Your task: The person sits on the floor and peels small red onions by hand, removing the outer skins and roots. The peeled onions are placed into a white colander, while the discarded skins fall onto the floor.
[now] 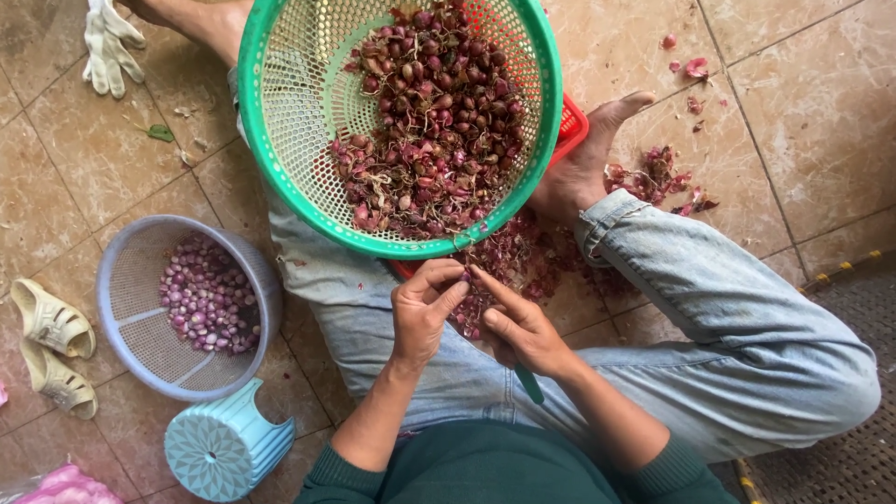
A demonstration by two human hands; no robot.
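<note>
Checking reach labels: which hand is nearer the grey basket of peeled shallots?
Left. The left hand sits just right of the grey basket in the picture; the right hand is beyond the left, farther from it.

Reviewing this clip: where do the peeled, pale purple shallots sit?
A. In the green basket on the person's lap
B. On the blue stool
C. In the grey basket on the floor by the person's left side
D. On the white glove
C: the grey basket on the tiles holds the peeled shallots, while the green basket holds dark unpeeled shallots.
</note>
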